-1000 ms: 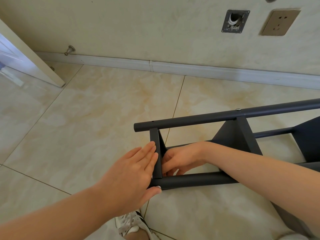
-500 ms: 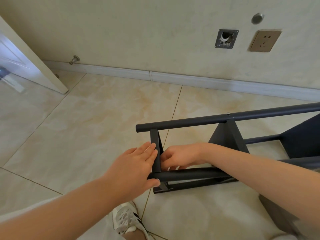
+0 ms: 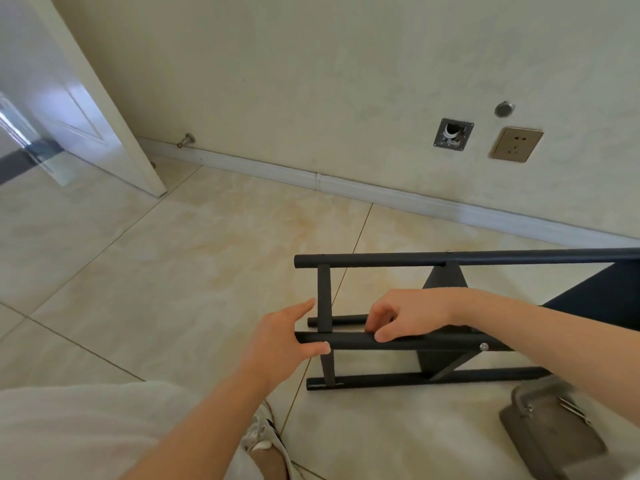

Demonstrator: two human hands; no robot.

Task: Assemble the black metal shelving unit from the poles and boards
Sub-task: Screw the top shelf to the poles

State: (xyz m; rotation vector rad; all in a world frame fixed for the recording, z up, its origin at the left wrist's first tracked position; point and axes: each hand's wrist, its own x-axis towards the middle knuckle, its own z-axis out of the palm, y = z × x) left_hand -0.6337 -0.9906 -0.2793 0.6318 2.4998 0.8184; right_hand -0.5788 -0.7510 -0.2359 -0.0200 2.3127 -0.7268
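The black metal shelving unit (image 3: 450,261) lies on its side on the tiled floor, poles running left to right. An end board (image 3: 324,289) sits edge-on between the pole ends at the left. Further right stands a middle board (image 3: 445,278), with another dark board (image 3: 602,299) at the frame's right edge. My left hand (image 3: 280,341) holds the left end of the near upper pole (image 3: 408,341), thumb on its front and fingers stretched toward the end board. My right hand (image 3: 408,317) grips that same pole just right of the end board, fingers curled over it.
The wall with its white baseboard (image 3: 381,195) runs behind the unit. An open white door (image 3: 86,109) stands at the left with a door stop (image 3: 187,140). A wall socket (image 3: 516,145) sits above. A grey object (image 3: 550,434) lies at lower right. My shoe (image 3: 266,441) is below.
The view has tilted up and the unit now shows more from above, its lower poles visible. My right hand has shifted from beside the end board onto the near upper pole.
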